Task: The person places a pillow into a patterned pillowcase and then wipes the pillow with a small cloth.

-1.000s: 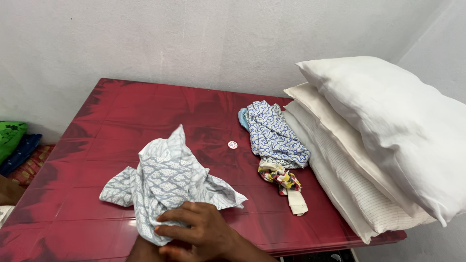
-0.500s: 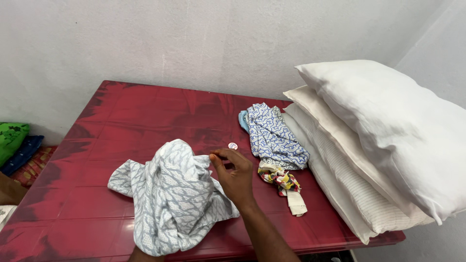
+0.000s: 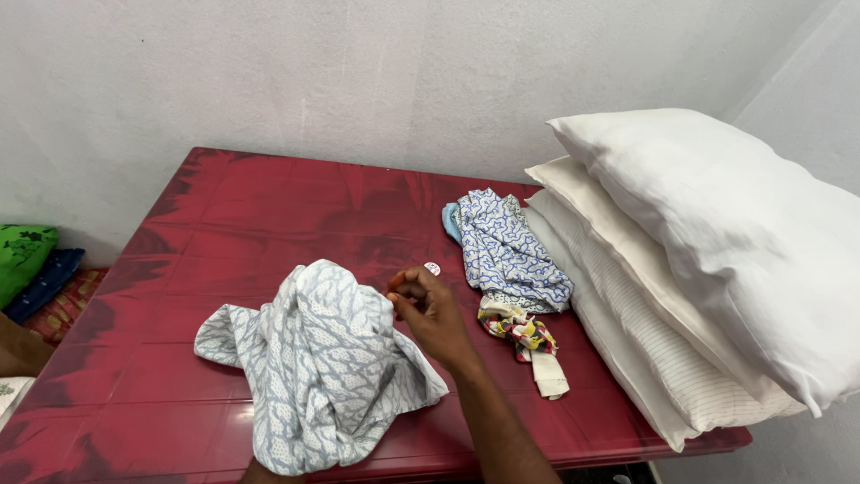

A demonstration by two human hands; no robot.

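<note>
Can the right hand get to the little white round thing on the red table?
Probably yes. The right hand is just beside the small white disc, and only bare red table lies between them; the grey patterned cloth is on the hand's other side.

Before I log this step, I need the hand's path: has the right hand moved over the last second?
Yes. The right hand has moved up the red table, from the near edge of the grey patterned cloth toward the small white disc.

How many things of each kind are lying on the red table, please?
White and cream pillows, stacked at the right: 3
Crumpled patterned cloths: 3, grey-white, blue-white, multicoloured
Small round white disc: 1
Total: 7
</note>
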